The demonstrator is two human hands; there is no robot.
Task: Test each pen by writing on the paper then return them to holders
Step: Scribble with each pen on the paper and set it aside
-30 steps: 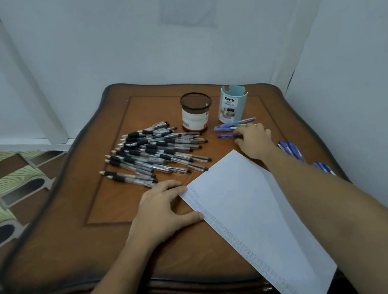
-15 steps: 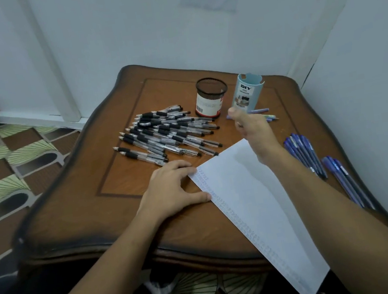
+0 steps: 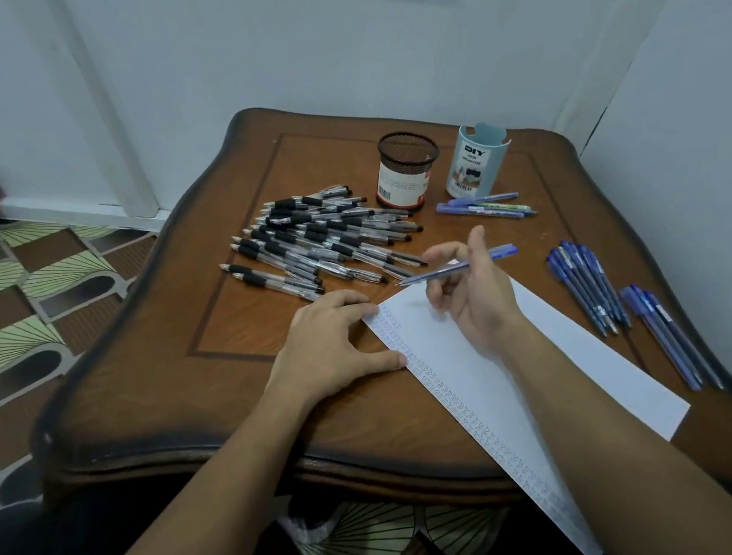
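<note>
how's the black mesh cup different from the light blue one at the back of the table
The black mesh holder is see-through wire with a round rim; the light blue holder is solid-walled with a wavy, notched rim. The mesh one wears a white and red label; the blue one reads DIY. Both stand upright.

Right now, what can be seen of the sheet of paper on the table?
The paper is a plain white sheet lying flat and slanted on the wooden table, its near end hanging past the front edge. A band of small blue scribbles runs along its left edge. The left hand presses that edge near the far corner. The right hand holds a blue pen above its far end.
</note>
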